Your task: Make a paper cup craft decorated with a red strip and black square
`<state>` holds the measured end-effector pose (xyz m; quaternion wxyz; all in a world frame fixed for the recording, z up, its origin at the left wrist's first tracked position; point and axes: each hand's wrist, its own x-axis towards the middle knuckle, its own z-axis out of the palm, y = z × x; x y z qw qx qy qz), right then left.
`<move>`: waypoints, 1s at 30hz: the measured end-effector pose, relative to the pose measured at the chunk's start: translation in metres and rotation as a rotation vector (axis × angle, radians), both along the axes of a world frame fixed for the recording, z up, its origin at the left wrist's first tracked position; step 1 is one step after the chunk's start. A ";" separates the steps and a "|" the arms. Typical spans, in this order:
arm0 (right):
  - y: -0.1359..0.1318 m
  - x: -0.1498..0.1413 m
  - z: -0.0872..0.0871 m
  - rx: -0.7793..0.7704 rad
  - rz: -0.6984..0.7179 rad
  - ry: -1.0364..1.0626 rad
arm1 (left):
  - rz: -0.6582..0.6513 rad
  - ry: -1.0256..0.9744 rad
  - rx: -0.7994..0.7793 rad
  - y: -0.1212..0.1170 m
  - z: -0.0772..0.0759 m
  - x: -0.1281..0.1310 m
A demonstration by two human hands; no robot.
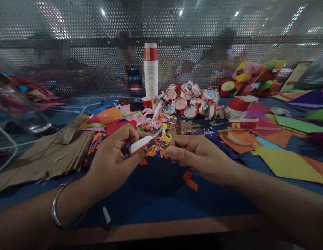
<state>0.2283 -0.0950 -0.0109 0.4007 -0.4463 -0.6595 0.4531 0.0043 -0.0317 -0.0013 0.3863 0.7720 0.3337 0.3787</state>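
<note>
Okay, your left hand [116,149] has its fingers curled, thumb and fingers pinching a white paper-cup piece [139,145] with a red edge, mid-scene. Your right hand [200,154] has thumb and forefinger drawn together just right of it; can't tell what, if anything, they grip. Bare blue tabletop [153,198] lies near, between your forearms, up to the reddish near edge. Orange scraps [190,181] sit there; cardboard [46,152] crowds left, colored paper [286,163] right, paper cups [188,100] far.
</note>
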 end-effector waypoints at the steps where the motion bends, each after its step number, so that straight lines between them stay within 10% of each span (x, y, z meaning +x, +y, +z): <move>1: -0.001 -0.001 0.000 -0.025 0.009 0.013 | 0.017 0.014 0.061 0.000 0.000 0.000; 13: -0.002 -0.005 -0.002 -0.096 0.091 0.155 | -0.009 0.130 0.483 0.003 -0.005 -0.002; 25: -0.003 -0.005 -0.002 -0.105 0.089 0.117 | -0.003 0.155 0.514 0.002 -0.008 -0.002; 30: -0.002 -0.003 -0.004 -0.135 0.000 0.088 | -0.076 0.201 0.265 0.002 -0.004 -0.001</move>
